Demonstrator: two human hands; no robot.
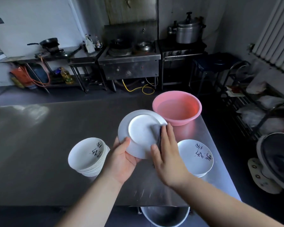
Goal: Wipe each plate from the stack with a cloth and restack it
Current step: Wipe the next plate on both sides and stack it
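Observation:
My left hand [121, 158] grips the near-left rim of a white plate [138, 128], holding it tilted above the steel table with its underside toward me. My right hand [166, 151] presses a grey cloth [156, 130] against the plate's right side, fingers straight over the cloth. A tall stack of white plates [88, 155] with black brush marks stands to the left of my hands. A short stack of the same plates [195, 156] sits to the right.
A pink basin [177, 107] holding water stands just behind the held plate, near the steel table's [39, 145] right edge. A metal pot [164, 217] sits below the table's front edge. A rack with bags and a fan stands on the right.

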